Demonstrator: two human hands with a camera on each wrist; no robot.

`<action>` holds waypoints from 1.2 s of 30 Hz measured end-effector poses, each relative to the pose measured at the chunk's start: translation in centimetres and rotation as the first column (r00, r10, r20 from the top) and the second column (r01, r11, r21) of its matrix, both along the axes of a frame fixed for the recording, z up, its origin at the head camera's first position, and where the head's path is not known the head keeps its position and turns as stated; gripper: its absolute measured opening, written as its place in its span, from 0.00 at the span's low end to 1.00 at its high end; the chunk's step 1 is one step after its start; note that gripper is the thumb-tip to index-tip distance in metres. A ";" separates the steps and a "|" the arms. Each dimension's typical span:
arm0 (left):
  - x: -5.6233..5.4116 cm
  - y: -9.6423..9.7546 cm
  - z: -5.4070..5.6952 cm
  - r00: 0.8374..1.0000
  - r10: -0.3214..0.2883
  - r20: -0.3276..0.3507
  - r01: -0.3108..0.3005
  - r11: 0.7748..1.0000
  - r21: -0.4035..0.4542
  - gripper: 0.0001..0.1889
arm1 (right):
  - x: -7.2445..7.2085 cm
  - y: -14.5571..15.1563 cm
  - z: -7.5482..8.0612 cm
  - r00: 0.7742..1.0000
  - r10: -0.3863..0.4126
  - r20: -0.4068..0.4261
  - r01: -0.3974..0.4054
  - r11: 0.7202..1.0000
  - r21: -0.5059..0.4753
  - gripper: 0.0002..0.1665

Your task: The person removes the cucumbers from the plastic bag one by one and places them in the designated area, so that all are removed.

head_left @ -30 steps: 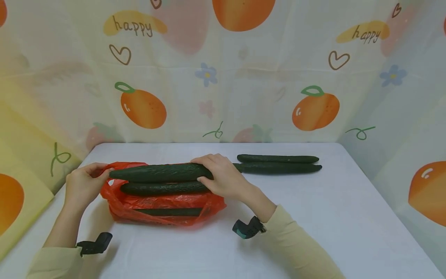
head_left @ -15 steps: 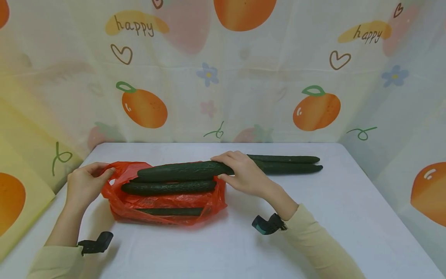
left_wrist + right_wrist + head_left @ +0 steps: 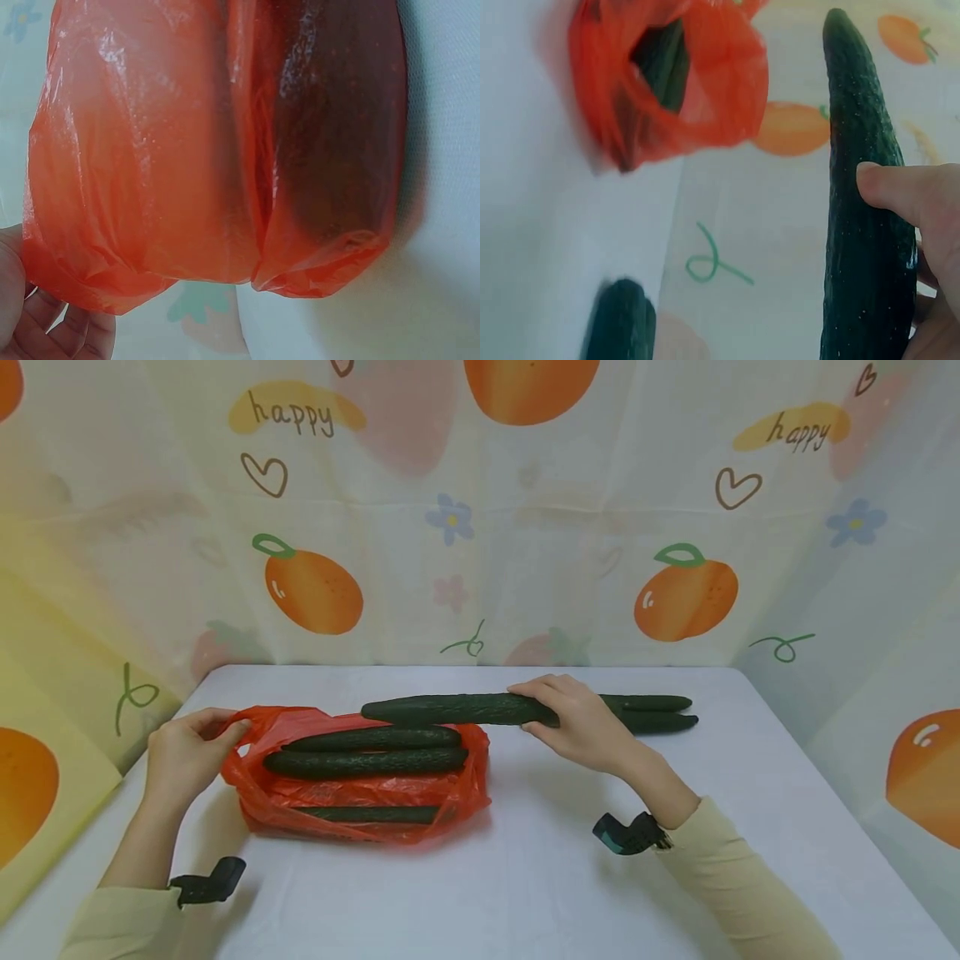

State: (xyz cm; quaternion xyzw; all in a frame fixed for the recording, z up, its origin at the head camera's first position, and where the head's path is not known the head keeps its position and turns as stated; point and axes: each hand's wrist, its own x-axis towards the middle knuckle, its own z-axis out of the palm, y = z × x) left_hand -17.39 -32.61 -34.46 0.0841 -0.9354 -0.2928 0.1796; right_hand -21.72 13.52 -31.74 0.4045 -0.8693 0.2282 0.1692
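My right hand (image 3: 577,722) grips a long dark green cucumber (image 3: 450,709) near its right part, holding it raised and roughly level; its left end is over the back of a red plastic bag (image 3: 255,814). In the right wrist view the thumb (image 3: 885,187) presses along the cucumber's side. My left hand (image 3: 183,756) pinches the bag's upper left edge. Inside the open bag lie two cucumbers side by side, the upper one (image 3: 375,739) and the lower one (image 3: 367,764). Another dark green length (image 3: 367,814) shows through at the bag's front.
Two more cucumbers (image 3: 660,722) lie at the back right of the white table (image 3: 450,893), partly behind my right hand. A fruit-printed cloth (image 3: 525,585) hangs behind the table and at its sides. Each wrist wears a black camera mount (image 3: 630,832).
My right hand has drawn the gripped cucumber up and to the right, so most of it has left the bag, uncovering another cucumber there. The left hand stays on the bag's edge.
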 end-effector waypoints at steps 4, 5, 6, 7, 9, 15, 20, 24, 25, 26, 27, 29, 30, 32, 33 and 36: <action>0.0 0.0 0.0 1.000 0.002 -0.006 -0.002 1.000 -0.004 0.18 | -0.3 1.6 0.1 1.000 0.000 -0.018 0.000 1.000 0.008 0.28; 0.0 0.0 0.0 1.000 0.003 -0.007 -0.003 1.000 -0.005 0.18 | -0.4 2.0 0.2 1.000 0.000 -0.021 0.000 1.000 0.009 0.28; -0.1 0.1 0.0 1.000 0.002 -0.005 -0.002 1.000 -0.003 0.18 | -0.5 2.4 0.2 1.000 -0.001 -0.024 0.002 1.000 0.010 0.28; -0.1 0.1 0.0 1.000 0.003 -0.005 -0.003 1.000 -0.003 0.18 | -0.6 2.8 0.3 1.000 -0.004 -0.024 0.004 1.000 0.009 0.28; -0.1 0.1 0.0 1.000 0.000 -0.003 0.000 1.000 0.001 0.18 | -0.7 3.6 0.4 1.000 -0.013 -0.020 0.013 1.000 0.006 0.28; -0.1 0.2 0.0 1.000 -0.002 -0.001 0.002 1.000 0.000 0.18 | -0.9 5.8 0.1 0.999 -0.037 0.002 0.037 0.999 -0.011 0.28; 0.0 0.2 0.0 1.000 0.001 0.004 -0.001 1.000 -0.001 0.18 | -1.1 7.4 -0.5 0.999 -0.051 -0.002 0.051 0.998 -0.029 0.28; 0.1 0.2 0.0 1.000 0.002 0.006 -0.002 1.000 0.001 0.19 | -1.4 8.5 -1.2 0.998 -0.069 -0.008 0.069 0.997 -0.034 0.28; 0.1 0.1 0.0 1.000 0.002 0.004 -0.002 1.000 0.001 0.18 | -1.4 8.7 -1.4 0.997 -0.073 -0.009 0.072 0.997 -0.033 0.28; 0.1 0.1 0.0 1.000 0.003 0.004 -0.003 1.000 0.001 0.18 | -1.5 9.0 -1.6 0.997 -0.077 -0.007 0.077 0.997 -0.032 0.28; 0.1 0.1 0.0 1.000 0.004 0.004 -0.004 1.000 0.001 0.18 | -1.6 9.2 -1.8 0.997 -0.081 -0.003 0.081 0.996 -0.029 0.28; 0.1 0.1 -0.1 1.000 0.006 0.007 -0.006 1.000 0.002 0.18 | -1.8 9.7 -2.3 0.996 -0.090 0.012 0.091 0.996 -0.025 0.28; 0.1 0.2 -0.1 1.000 0.007 0.009 -0.007 1.000 0.004 0.19 | -1.8 9.9 -2.6 0.995 -0.096 0.020 0.096 0.995 -0.024 0.28; 0.1 0.2 -0.1 1.000 0.008 0.013 -0.008 1.000 0.006 0.19 | -2.0 10.4 -3.0 0.994 -0.105 0.035 0.106 0.994 -0.021 0.28; 0.0 0.2 -0.1 1.000 0.007 0.012 -0.007 1.000 0.007 0.19 | -2.1 10.7 -3.3 0.993 -0.110 0.043 0.111 0.994 -0.019 0.28; 0.0 0.1 -0.1 1.000 0.003 0.008 -0.003 1.000 0.005 0.19 | -2.2 11.4 -3.9 0.990 -0.127 0.059 0.128 0.992 -0.007 0.28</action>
